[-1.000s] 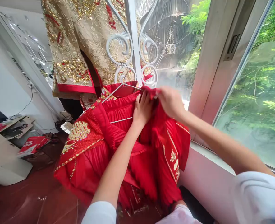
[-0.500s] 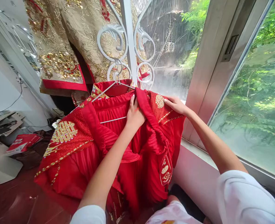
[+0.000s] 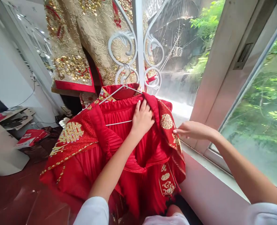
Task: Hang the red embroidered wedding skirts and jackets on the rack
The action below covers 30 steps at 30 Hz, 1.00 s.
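A red pleated garment with gold embroidery hangs on a white wire hanger, hooked on a white scrolled metal rack. My left hand rests on the red cloth near the hanger's right shoulder, fingers curled over the fabric edge. My right hand is at the garment's right side, its fingers touching the gold-embroidered panel and held close together and stretched out.
A gold and red embroidered robe hangs behind the rack. A window with its sill runs along the right. Papers and a red box lie on the dark floor at left, next to a white unit.
My right hand has let go of the top of the cloth and slid down the garment's right side. The embroidered panel now hangs spread out. My left hand stayed near the hanger.
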Tool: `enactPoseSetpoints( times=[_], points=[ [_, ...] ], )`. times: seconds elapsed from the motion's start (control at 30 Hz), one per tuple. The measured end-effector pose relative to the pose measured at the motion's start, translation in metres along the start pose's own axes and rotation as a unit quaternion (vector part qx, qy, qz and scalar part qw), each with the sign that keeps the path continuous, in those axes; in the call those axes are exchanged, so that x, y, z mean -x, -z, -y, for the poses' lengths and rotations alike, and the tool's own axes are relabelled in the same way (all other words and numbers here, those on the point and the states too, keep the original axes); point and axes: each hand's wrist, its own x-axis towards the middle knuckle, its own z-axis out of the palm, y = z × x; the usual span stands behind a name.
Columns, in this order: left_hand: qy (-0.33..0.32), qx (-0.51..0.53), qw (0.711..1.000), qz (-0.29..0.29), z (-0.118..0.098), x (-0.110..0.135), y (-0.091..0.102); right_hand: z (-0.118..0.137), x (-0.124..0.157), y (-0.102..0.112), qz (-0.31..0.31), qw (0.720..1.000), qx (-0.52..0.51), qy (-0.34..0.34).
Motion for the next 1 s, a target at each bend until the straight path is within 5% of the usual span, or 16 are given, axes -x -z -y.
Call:
enactPoseSetpoints(
  times=[0.07, 0.17, 0.27, 0.37, 0.47, 0.57, 0.67, 0.77, 0.87, 1.0],
  points=[
    [0.019, 0.009, 1.000, 0.010, -0.001, 0.018, 0.014, 0.007, -0.001, 0.004, -0.061, 0.993, 0.079, -0.060],
    [0.080, 0.007, 0.997, -0.013, 0.004, 0.061, 0.036, 0.022, -0.009, 0.022, -0.241, 0.961, 0.114, -0.071],
    [0.245, -0.047, 0.963, -0.101, 0.015, 0.107, 0.052, 0.057, -0.034, 0.038, -0.342, 0.934, 0.085, 0.056],
    [0.421, -0.123, 0.888, -0.139, 0.025, 0.138, 0.057, 0.111, -0.072, 0.040, -0.386, 0.886, 0.053, 0.252],
    [0.474, -0.145, 0.866, -0.061, 0.031, 0.151, 0.054, 0.161, -0.113, 0.031, -0.372, 0.839, 0.052, 0.394],
    [0.468, -0.049, 0.882, 0.020, 0.037, 0.157, 0.054, 0.190, -0.145, 0.023, -0.364, 0.832, 0.030, 0.418],
    [0.459, 0.146, 0.876, -0.013, 0.047, 0.154, 0.070, 0.198, -0.164, 0.022, -0.355, 0.839, -0.021, 0.413],
    [0.416, 0.277, 0.852, -0.156, 0.057, 0.132, 0.104, 0.197, -0.172, 0.024, -0.343, 0.839, -0.060, 0.417],
    [0.377, 0.292, 0.831, -0.289, 0.064, 0.088, 0.140, 0.196, -0.174, 0.026, -0.348, 0.833, -0.084, 0.421],
    [0.362, 0.314, 0.801, -0.359, 0.074, 0.024, 0.168, 0.197, -0.168, 0.030, -0.346, 0.824, -0.107, 0.435]
  ],
)
